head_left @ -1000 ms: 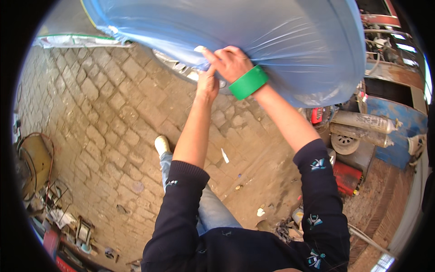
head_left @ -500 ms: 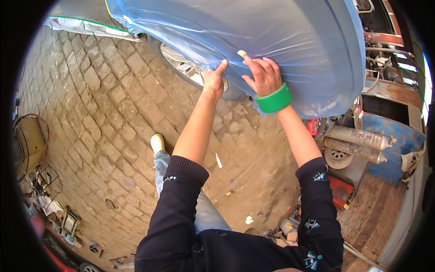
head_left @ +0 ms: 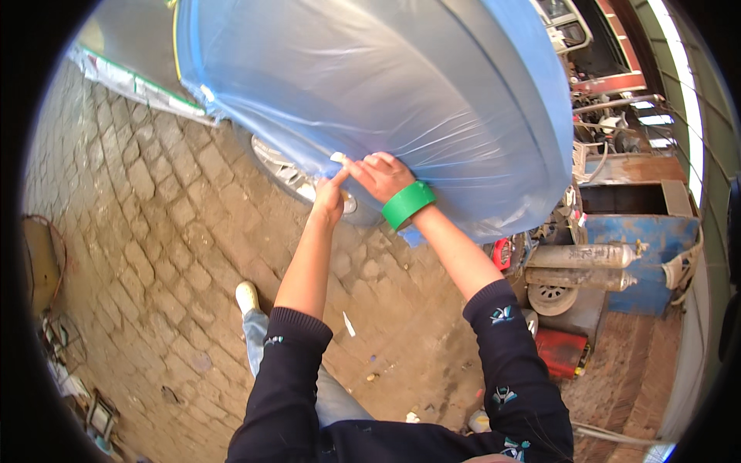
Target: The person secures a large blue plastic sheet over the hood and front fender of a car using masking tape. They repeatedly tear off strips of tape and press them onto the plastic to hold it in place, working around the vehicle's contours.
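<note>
A blue translucent plastic film [head_left: 309,85] covers the curved body of a vehicle and hangs over part of its wheel [head_left: 285,170]. My left hand [head_left: 330,199] grips the film's lower edge above the wheel, thumb on top and the other fingers mostly hidden. Close beside it, my right hand [head_left: 384,177] rests on the film, index finger stretched out and the others loosely bent. At that index fingertip is a small pale yellowish piece [head_left: 338,157]; whether it is worn or stuck there I cannot tell. A green tape roll [head_left: 409,206] encircles my right wrist.
Uneven paving stones [head_left: 154,255] cover the ground. To the right lie grey gas cylinders [head_left: 579,256], a loose wheel [head_left: 552,297], a red box [head_left: 559,351] and a blue metal panel [head_left: 641,255]. A tan tank [head_left: 42,262] stands at far left.
My right hand has moved left along the film, and its index finger now meets my left thumb. My left hand keeps its hold on the edge. The whole view has shifted and turned.
</note>
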Available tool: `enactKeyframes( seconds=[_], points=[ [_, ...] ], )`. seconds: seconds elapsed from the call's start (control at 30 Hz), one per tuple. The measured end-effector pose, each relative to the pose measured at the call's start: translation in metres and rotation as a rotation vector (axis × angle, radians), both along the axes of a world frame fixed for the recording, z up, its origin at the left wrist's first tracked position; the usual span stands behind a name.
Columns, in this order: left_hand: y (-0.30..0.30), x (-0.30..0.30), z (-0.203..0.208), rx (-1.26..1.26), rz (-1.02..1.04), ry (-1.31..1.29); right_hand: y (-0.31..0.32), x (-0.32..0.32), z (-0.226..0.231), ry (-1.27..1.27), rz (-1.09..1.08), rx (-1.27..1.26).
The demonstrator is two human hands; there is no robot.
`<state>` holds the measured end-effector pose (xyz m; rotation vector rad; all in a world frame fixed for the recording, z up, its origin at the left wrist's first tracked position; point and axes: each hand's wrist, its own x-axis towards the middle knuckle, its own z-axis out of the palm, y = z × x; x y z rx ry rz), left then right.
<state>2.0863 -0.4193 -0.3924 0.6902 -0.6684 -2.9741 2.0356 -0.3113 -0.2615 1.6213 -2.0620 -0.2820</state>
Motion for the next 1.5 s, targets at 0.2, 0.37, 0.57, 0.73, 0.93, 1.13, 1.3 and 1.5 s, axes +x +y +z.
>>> enactKeyframes(
  seconds=[0.2, 0.37, 0.57, 0.73, 0.93, 1.13, 1.3, 1.5],
  points=[
    [-0.018, 0.003, -0.013, 0.066, -0.170, 0.029, -0.006, -0.001, -0.012, 0.048, -0.018, 0.109],
    [-0.020, 0.012, 0.000, 0.095, -0.186, 0.082, -0.006, 0.000, -0.009, 0.125, -0.028, 0.132],
    [-0.015, 0.021, 0.000, -0.043, -0.169, 0.057, -0.007, -0.002, -0.007, 0.042, -0.017, 0.093],
    [-0.017, 0.024, -0.002, -0.011, -0.139, 0.082, -0.009, -0.002, -0.007, -0.026, -0.008, 0.136],
    [-0.008, 0.017, 0.005, 0.075, -0.090, 0.061, -0.014, -0.003, -0.010, 0.014, -0.051, 0.172],
    [0.001, 0.012, 0.000, 0.111, 0.043, 0.086, -0.018, -0.001, -0.013, 0.036, -0.051, 0.139],
    [0.003, 0.007, 0.004, 0.198, 0.068, 0.098, -0.013, -0.002, -0.020, 0.052, -0.088, 0.146],
    [0.002, 0.003, 0.001, 0.178, 0.099, 0.032, -0.011, -0.002, -0.032, 0.123, -0.103, 0.045]
  ],
)
